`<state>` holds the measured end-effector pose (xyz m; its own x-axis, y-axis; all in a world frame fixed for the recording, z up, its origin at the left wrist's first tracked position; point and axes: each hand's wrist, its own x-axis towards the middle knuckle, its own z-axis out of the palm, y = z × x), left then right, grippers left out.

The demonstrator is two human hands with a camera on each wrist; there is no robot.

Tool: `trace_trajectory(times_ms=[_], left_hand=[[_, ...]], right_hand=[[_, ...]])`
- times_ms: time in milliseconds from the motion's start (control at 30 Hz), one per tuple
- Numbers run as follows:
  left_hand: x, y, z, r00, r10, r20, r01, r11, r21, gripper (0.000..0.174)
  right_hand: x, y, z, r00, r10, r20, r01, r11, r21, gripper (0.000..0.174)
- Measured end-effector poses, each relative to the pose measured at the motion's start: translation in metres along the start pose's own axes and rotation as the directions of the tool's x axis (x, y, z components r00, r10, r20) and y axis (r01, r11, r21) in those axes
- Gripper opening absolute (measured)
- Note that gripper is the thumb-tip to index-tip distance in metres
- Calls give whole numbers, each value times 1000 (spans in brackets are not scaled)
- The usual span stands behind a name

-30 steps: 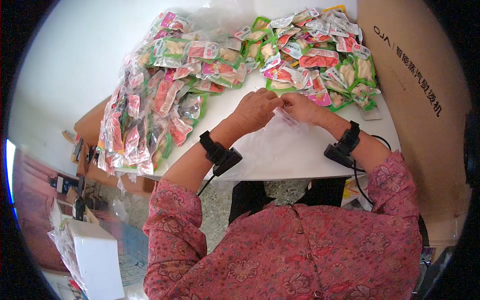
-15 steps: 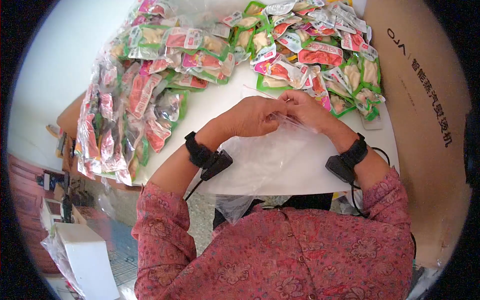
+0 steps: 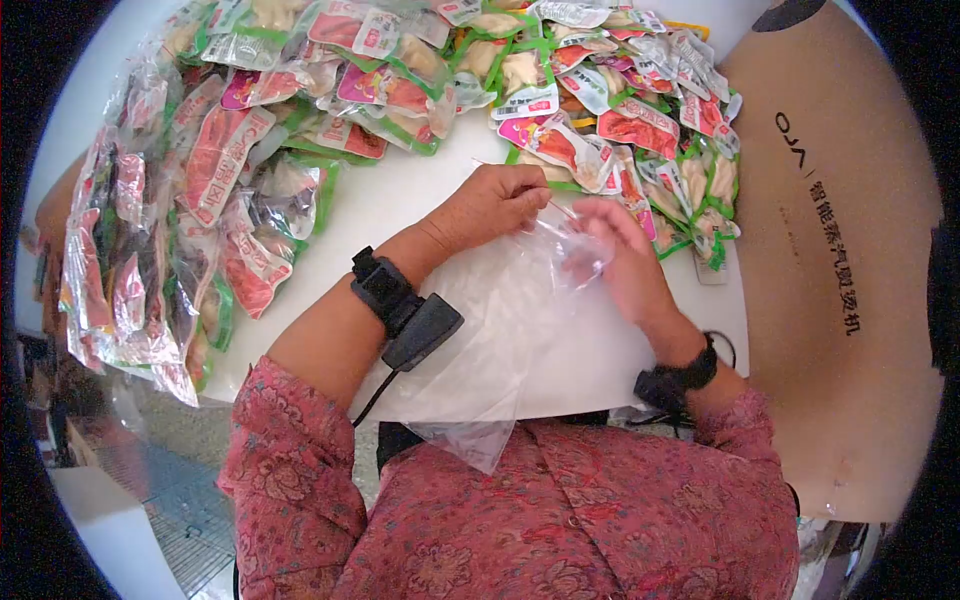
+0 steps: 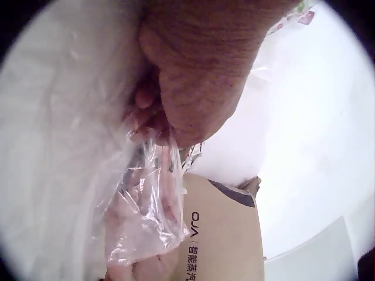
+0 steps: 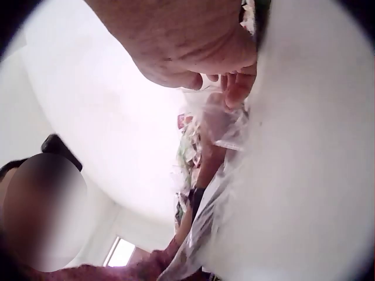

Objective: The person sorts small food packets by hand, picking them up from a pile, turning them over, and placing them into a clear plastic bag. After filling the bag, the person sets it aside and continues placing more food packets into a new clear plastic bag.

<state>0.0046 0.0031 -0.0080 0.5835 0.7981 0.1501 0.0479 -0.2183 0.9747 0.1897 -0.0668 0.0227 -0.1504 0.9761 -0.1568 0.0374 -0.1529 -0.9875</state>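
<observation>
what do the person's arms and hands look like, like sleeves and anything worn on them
The left hand and right hand are bare, without gloves. The sleeves are pinkish red with a floral pattern, ending on the forearms. Each wrist wears a black strap with a blocky black camera; a thin black cable runs from the left one.

1. The right hand point(image 3: 635, 268) has drawn away from the left hand point(image 3: 488, 205); half a second ago they met.
2. Its fingers point(image 3: 628, 226) have loosened and spread.
3. The clear bag point(image 3: 470, 350) now droops farther past the desk point(image 3: 385, 190) edge than a second ago.
</observation>
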Motion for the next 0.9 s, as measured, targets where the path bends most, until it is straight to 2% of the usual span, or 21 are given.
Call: trace_trajectory(times_ms=[33,67,100,133,200,267,333,400,433,500,533,633,667,733,767,833,867,900], left_hand=[[-1,0,0,1000,-15,-9,15,1000,-21,19],[-1,-2,-1,1000,-4,-6,4,999,-36,19],[1,-3,-3,1000,2,2,-2,1000,20,19],[2,-4,-4,1000,6,9,-7,997,78,18],[1,-3,-3,1000,12,-15,-11,998,62,17],[0,-2,2,999,14,-31,-13,998,55,16],[0,-5,1,999,52,-17,-51,998,47,14],[-1,-7,0,996,88,-26,-86,992,89,13],[-2,-8,0,993,114,-28,-110,987,118,11],[-4,-9,-2,993,117,-31,-114,988,105,10],[-5,-10,-2,993,118,-17,-117,990,82,8],[-6,-10,-2,990,139,-22,-137,988,76,8],[-6,-10,-2,990,141,-27,-138,987,76,8],[-4,-10,-2,994,103,-35,-101,993,65,8],[-4,-10,-1,994,104,-34,-102,992,70,8],[-5,-7,-1,994,85,-61,-82,995,54,7],[-5,-7,-1,994,86,-63,-82,995,57,7],[-4,-7,-1,993,91,-74,-88,995,45,7]], right_hand=[[-16,-1,2,1000,1,-10,-1,1000,-18,32],[-34,0,3,996,-83,17,84,995,-61,30],[-48,-1,5,985,-165,49,169,981,-100,28],[-58,-7,6,985,-164,44,168,979,-111,28],[-76,-17,7,954,-277,110,298,904,-306,22],[-49,-28,-7,902,-418,111,412,755,-509,17],[-2,-40,-17,835,-543,88,429,544,-721,15],[45,-35,-32,844,-518,138,408,454,-792,31],[57,-28,-33,839,-523,151,422,450,-787,31],[75,-20,-31,807,-524,274,363,73,-929,51],[81,-17,-31,858,-427,284,349,82,-933,64],[86,-13,-30,864,-388,321,347,-5,-938,60],[87,-15,-31,862,-388,326,351,-8,-936,60],[83,-23,-32,912,-277,303,329,51,-943,57],[81,-22,-35,910,-282,303,330,53,-943,57],[76,-21,-37,863,-411,294,360,93,-928,50],[75,-23,-39,861,-414,295,363,93,-927,50],[69,-35,-35,886,-375,273,364,196,-910,47]])
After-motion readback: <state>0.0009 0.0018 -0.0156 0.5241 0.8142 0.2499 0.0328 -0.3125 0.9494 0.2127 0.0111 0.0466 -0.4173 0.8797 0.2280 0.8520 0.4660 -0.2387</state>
